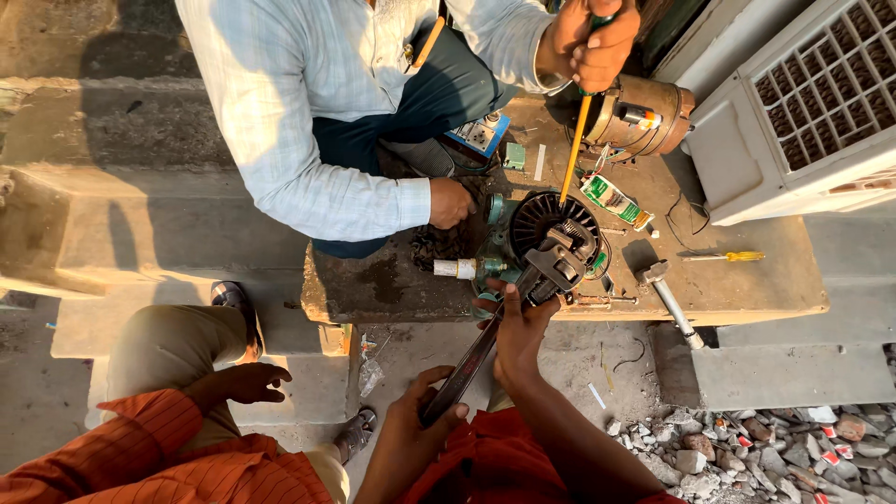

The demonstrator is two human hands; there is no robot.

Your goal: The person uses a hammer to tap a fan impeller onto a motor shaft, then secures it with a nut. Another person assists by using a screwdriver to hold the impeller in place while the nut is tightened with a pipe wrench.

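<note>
My left hand [411, 431] grips the lower end of a long dark pipe wrench [471, 369]. My right hand [515, 329] holds the same wrench just below its grey jaws [560, 259]. The jaws sit on a black round finned part [546, 217] of a small teal pump [493, 266] lying on a concrete slab [747, 289]. Opposite me, a person in a pale blue shirt holds a yellow-shafted tool [573, 149] with its tip on the finned part. That person's other hand [451, 203] rests on the slab beside the pump.
On the slab lie a copper-coloured motor [644, 117], a blue meter [481, 135], a green-and-white packet [611, 199], a yellow screwdriver [733, 256] and a hammer [667, 301]. A white slatted unit [803, 103] stands at right. Rubble [747, 453] lies below. A co-worker's orange-sleeved hand [247, 383] rests on a knee.
</note>
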